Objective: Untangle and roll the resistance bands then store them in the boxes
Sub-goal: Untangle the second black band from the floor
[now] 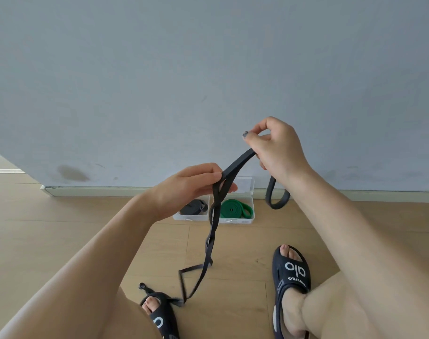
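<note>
A long black resistance band hangs twisted between both hands and trails down to the floor by my left foot. My left hand pinches it where two strands cross. My right hand, held higher, grips the upper end, and a loop of the band dangles below that wrist. On the floor by the wall stand two clear boxes: the left box holds a rolled black band, the right box holds a rolled green band.
A grey wall with a white skirting board runs across the back. The floor is light wood. My feet in black slippers rest at the bottom, the left slipper touching the band's trailing end.
</note>
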